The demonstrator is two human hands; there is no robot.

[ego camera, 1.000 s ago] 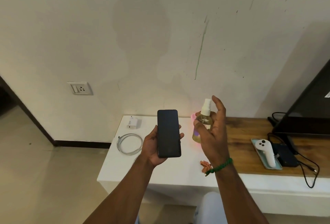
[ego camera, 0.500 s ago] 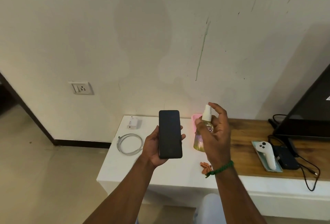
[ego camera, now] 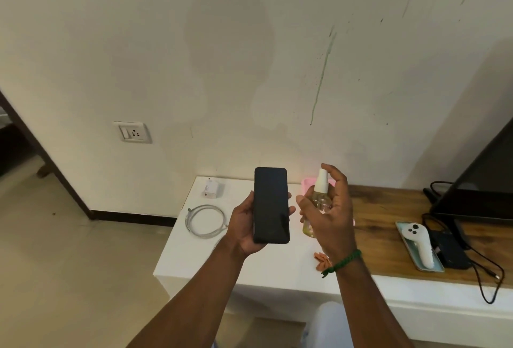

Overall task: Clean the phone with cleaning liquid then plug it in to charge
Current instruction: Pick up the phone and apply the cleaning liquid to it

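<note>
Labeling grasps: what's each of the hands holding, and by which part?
Left hand holds the phone by its lower side edges. Right hand grips the spray bottle round its body, forefinger over the nozzle.

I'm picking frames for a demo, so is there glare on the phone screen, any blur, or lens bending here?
Head view: the phone screen is dark, faint sheen, no harsh glare. Head view: the spray bottle in the right hand looks slightly soft. Head view: a soft shadow falls on the wall, and the television edge leans outward, a wide-lens effect.
</note>
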